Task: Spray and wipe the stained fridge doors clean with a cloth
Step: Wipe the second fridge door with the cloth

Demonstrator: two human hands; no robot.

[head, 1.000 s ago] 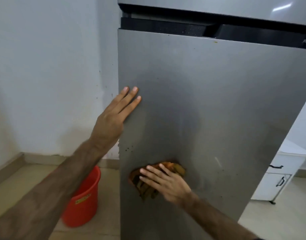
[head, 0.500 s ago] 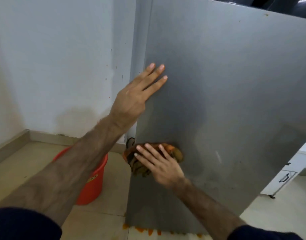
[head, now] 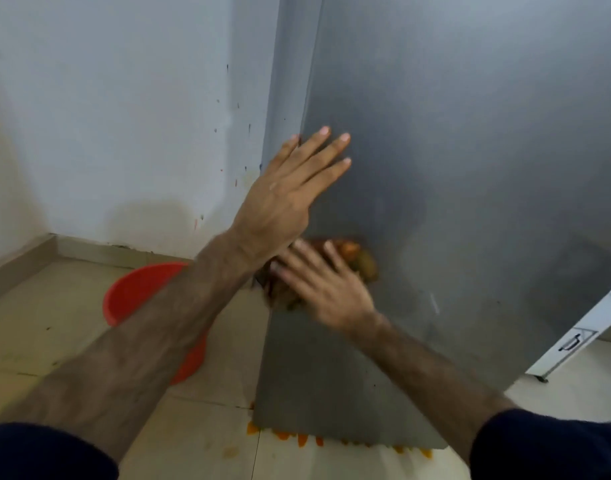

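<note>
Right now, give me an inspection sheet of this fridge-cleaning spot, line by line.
Surface: grey fridge door, smudged and streaky low down; a pale streak at lower right.
Job's things: orange-brown cloth pressed flat on the door near its left edge; no spray bottle seen.
Clutter: red bucket on the floor to the left; orange drips along the floor under the door.
Hands: left hand braced on the door's left edge, fingers spread; right hand flat on the cloth, blurred.
Cables: nothing seen.
Surroundings: white wall flecked with spatter; white cabinet at right.
</note>
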